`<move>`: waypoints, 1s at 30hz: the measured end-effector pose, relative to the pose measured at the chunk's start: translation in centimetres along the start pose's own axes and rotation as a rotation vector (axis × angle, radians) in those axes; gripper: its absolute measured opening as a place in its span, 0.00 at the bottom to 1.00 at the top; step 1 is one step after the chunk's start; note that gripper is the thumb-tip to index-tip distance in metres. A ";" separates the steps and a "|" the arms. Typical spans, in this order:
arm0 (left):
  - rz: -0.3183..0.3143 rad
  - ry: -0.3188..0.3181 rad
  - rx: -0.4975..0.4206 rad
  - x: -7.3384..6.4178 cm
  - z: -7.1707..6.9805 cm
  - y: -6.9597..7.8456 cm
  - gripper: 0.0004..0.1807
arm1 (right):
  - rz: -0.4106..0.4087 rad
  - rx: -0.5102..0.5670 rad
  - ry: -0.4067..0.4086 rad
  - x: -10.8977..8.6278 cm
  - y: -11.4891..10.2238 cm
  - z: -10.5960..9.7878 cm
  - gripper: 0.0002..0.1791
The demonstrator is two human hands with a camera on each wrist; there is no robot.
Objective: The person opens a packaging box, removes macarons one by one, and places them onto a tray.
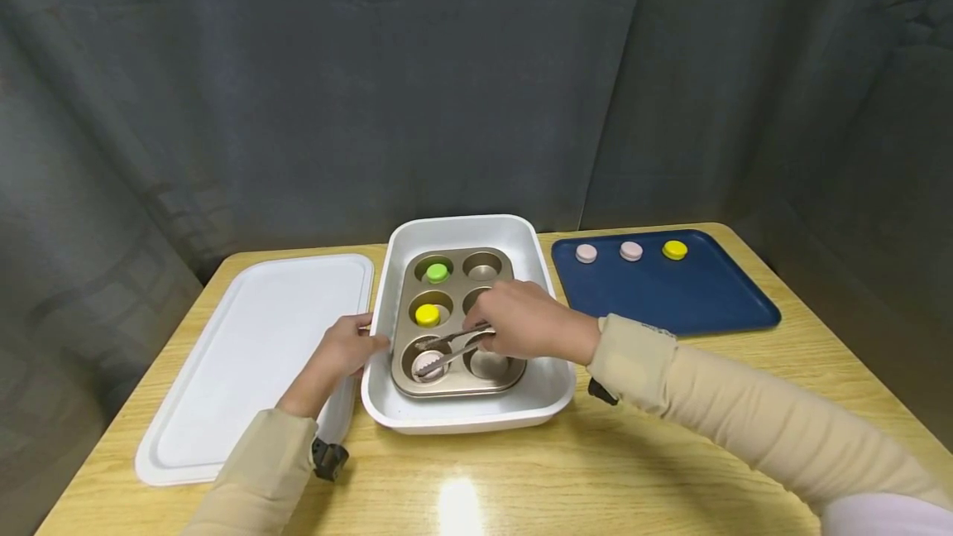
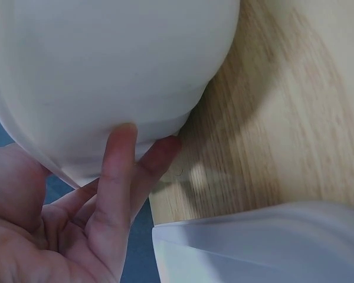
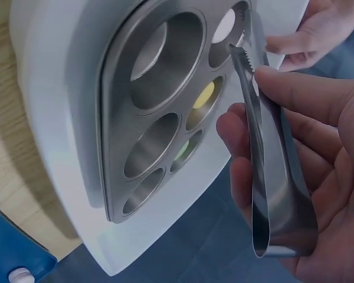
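Note:
My right hand [image 1: 524,321] grips metal tongs [image 3: 277,159], whose serrated tips reach into the near-left cup of a muffin tin [image 1: 460,387]. The tong arms stand apart there, beside a pale pink macaron [image 1: 428,364] lying in that cup. A yellow macaron [image 1: 428,315] sits in the middle-left cup and a green macaron [image 1: 437,273] in the far-left one. The tin lies inside a deep white pan [image 1: 465,418]. With thumb over the rim and fingers against the outer wall, my left hand [image 1: 348,350] holds the pan's left side.
To the right is a blue tray [image 1: 633,296] bearing two pale pink macarons [image 1: 630,251] and a yellow macaron [image 1: 674,250] along its far side. A flat white tray [image 1: 260,362] lies on the left. Grey curtains [image 1: 402,89] hang behind the wooden table [image 1: 581,470].

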State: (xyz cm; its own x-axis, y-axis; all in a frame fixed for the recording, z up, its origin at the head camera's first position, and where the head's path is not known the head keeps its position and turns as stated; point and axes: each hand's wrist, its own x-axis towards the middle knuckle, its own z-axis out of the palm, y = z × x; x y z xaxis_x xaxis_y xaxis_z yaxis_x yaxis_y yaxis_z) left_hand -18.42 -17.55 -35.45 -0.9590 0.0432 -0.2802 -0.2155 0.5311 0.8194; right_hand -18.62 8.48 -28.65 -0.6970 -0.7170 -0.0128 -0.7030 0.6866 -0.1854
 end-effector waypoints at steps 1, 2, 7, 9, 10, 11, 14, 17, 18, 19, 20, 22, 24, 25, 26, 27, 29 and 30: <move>-0.002 0.002 -0.001 0.0 0.0 0.0 0.27 | 0.001 -0.003 -0.007 0.0 0.0 0.0 0.11; 0.000 0.001 -0.001 -0.1 0.0 0.0 0.27 | 0.004 -0.009 -0.013 0.1 -0.1 0.1 0.11; 0.005 0.012 0.005 -0.1 -0.1 0.1 0.27 | 0.005 -0.052 -0.030 0.4 -0.2 0.8 0.10; 0.006 0.013 0.007 -0.1 0.0 0.1 0.26 | -0.003 -0.067 -0.028 0.5 -0.3 1.0 0.09; 0.006 0.012 0.008 0.0 0.0 0.1 0.26 | -0.007 -0.070 -0.025 0.6 -0.3 1.0 0.09; 0.006 0.011 0.007 0.0 0.0 0.1 0.26 | -0.010 -0.075 -0.023 0.6 -0.3 1.1 0.09; 0.007 0.009 0.004 0.0 0.0 0.0 0.26 | -0.020 -0.084 -0.013 0.6 -0.4 1.1 0.09; 0.012 0.012 0.005 0.0 0.0 0.0 0.26 | -0.039 -0.104 0.004 0.5 -0.4 1.2 0.09; 0.014 0.012 0.005 0.0 0.0 0.0 0.26 | -0.050 -0.109 0.013 0.5 -0.4 1.2 0.08; 0.014 0.013 0.005 -0.1 0.0 0.0 0.26 | -0.060 -0.117 0.025 0.5 -0.4 1.2 0.08; 0.015 0.013 0.006 0.0 0.0 0.0 0.26 | -0.069 -0.122 0.035 0.5 -0.3 1.3 0.08; 0.016 0.012 0.003 0.0 0.0 0.0 0.26 | -0.082 -0.121 0.053 0.4 -0.2 1.3 0.09; 0.016 0.014 0.001 0.0 0.1 -0.1 0.26 | -0.090 -0.116 0.069 0.4 -0.1 1.4 0.10; 0.016 0.015 0.001 0.0 0.1 -0.1 0.26 | -0.091 -0.114 0.074 0.3 0.0 1.4 0.11; 0.017 0.017 0.000 0.0 0.1 -0.1 0.26 | -0.089 -0.108 0.076 0.3 0.0 1.4 0.11; 0.017 0.018 0.000 0.0 0.1 -0.1 0.26 | -0.087 -0.103 0.079 0.3 0.0 1.4 0.12; 0.017 0.018 0.000 0.0 0.1 -0.1 0.26 | -0.084 -0.096 0.081 0.2 0.0 1.4 0.12; 0.016 0.019 0.001 0.0 0.1 -0.2 0.26 | -0.081 -0.092 0.080 0.2 0.0 1.3 0.12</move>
State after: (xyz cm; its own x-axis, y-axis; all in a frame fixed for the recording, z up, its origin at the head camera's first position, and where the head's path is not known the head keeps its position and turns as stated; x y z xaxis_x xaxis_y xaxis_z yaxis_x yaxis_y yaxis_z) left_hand -18.38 -17.58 -35.62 -0.9656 0.0359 -0.2577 -0.1999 0.5315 0.8231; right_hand -18.56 8.23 -29.91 -0.6440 -0.7611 0.0772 -0.7647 0.6378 -0.0916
